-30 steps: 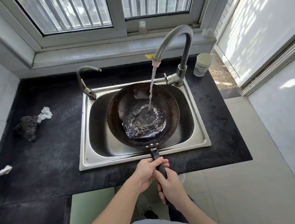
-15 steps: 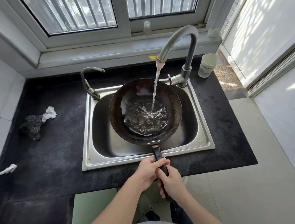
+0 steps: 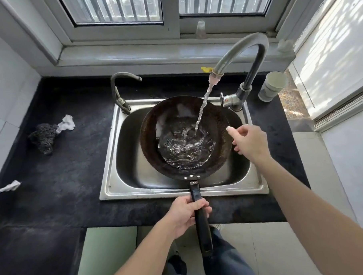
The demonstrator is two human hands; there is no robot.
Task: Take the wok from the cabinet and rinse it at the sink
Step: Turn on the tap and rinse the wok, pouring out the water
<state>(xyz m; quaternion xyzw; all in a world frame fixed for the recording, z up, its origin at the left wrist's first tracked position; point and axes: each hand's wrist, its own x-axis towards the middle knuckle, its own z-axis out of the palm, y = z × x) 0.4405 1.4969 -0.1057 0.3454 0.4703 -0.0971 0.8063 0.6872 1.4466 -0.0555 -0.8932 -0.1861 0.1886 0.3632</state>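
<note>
— What can you see from where you stand?

— The dark counter (image 3: 54, 195) is cut off at the left and along the bottom. The steel sink (image 3: 110, 161) is set in it. The wok (image 3: 153, 142) sits over the basin and hides most of the sink floor. The tall tap (image 3: 245, 49) pours water (image 3: 202, 109) into the wok, and it pools in the bottom.

— And the hands?

— The left hand (image 3: 186, 216) is wrapped round the wok's black handle (image 3: 202, 221), which sticks out past the counter's front edge. The right hand (image 3: 249, 142) hangs over the wok's right rim with nothing in it. Its fingers are loosely bent, and one is stretched toward the water. It covers that bit of rim, so I can't tell whether it touches.

— Anything small?

— A pale cup (image 3: 272, 85) is just beside the tap's base, and a dark scrubber (image 3: 44, 138) lies well to the left. A bottle (image 3: 201, 29) at the back is too blurred to make out.
</note>
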